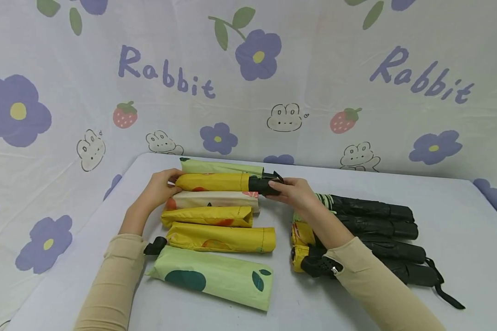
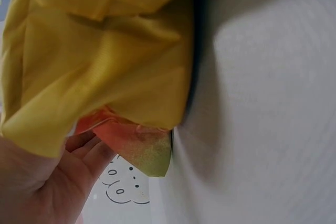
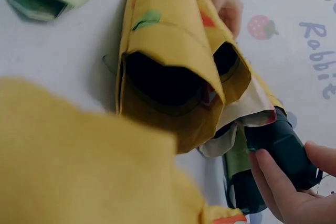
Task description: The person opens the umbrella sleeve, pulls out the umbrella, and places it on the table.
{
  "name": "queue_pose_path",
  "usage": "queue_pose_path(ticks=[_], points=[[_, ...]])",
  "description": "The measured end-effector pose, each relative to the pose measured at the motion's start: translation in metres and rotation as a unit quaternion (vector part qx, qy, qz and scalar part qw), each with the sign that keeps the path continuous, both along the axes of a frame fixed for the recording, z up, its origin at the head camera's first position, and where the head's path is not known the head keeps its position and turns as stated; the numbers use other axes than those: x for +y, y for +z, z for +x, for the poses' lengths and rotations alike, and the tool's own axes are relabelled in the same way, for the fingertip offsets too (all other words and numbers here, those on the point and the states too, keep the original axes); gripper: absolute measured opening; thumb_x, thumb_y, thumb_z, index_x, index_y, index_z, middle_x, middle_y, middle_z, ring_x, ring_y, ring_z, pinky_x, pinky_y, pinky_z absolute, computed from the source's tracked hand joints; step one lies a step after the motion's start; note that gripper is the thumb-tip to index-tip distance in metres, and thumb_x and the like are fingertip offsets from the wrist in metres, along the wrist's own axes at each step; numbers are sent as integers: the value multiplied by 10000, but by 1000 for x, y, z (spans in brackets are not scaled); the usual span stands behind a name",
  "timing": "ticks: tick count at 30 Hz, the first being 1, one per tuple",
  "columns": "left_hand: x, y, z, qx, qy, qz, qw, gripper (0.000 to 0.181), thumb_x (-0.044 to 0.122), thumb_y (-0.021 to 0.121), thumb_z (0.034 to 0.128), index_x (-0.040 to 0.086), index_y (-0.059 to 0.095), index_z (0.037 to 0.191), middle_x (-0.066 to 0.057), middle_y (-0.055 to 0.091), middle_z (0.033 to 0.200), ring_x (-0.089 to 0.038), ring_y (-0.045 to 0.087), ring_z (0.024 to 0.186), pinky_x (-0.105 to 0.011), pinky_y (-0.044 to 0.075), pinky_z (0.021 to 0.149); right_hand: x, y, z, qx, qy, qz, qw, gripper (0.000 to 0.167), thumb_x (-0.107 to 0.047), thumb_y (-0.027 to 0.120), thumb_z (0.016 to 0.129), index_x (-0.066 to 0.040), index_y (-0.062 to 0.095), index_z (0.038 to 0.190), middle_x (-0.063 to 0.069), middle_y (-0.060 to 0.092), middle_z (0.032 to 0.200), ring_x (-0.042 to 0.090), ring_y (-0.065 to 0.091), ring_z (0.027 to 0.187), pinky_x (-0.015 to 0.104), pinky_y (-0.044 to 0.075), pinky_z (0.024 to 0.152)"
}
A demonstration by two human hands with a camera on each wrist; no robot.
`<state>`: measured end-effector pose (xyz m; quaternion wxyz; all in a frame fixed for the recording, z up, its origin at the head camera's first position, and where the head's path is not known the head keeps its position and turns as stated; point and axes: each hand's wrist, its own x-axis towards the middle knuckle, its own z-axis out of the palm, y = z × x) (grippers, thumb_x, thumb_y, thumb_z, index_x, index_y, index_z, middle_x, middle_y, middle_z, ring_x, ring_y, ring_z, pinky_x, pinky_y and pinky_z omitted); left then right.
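A folded umbrella in a yellow sleeve (image 1: 213, 182) lies second from the back in the left row, its black handle (image 1: 258, 185) sticking out to the right. My left hand (image 1: 161, 186) grips the sleeve's left end; yellow fabric hides part of the fingers in the left wrist view. With thumb and fingers my right hand (image 1: 294, 191) pinches the handle, also seen in the right wrist view as a dark block (image 3: 281, 145). Directly behind lies a light green sleeve (image 1: 223, 167) with a black handle. A cream sleeve (image 1: 215, 200) lies just in front.
Nearer in the left row lie yellow sleeves (image 1: 219, 237) and a large light green sleeve (image 1: 223, 278). One yellow sleeve (image 3: 168, 35) shows a dark, gaping mouth. Several black folded umbrellas (image 1: 381, 227) lie under and beside my right forearm. A patterned cloth (image 1: 248, 101) hangs behind the table.
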<state>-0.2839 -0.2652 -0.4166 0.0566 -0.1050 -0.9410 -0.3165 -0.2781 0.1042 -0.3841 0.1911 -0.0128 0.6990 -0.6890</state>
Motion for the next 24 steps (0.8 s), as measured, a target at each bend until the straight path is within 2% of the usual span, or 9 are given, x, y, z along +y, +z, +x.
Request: queue_pose_path(ticks=[10,18,24], points=[[0,1,0,171,-65,-66,9998,347,-49,635,890,-35,608,1236,-243,652,1166,-376,629,1073,-477,547,916,2,3,4,9,-81,-52,10000,577,-168,560,994,38,334,1483,209,351,1532,336,520,1314,371,466,1065],[-2,0,1,198,-118,-132,9996,328,-43,630,896,-46,612,1223,-246,654,1171,-377,634,1068,-479,546,915,8,5,6,-24,-224,38,9997,645,-206,566,992,13,265,1519,192,329,1556,309,499,1341,370,412,1118],[-4,-1,2,188,-147,-116,9996,318,-46,625,896,-51,614,1213,-247,656,1159,-377,635,1061,-479,547,911,13,6,6,-81,-292,-21,9995,709,-205,556,996,15,162,1543,203,275,1582,307,448,1383,418,397,1128]])
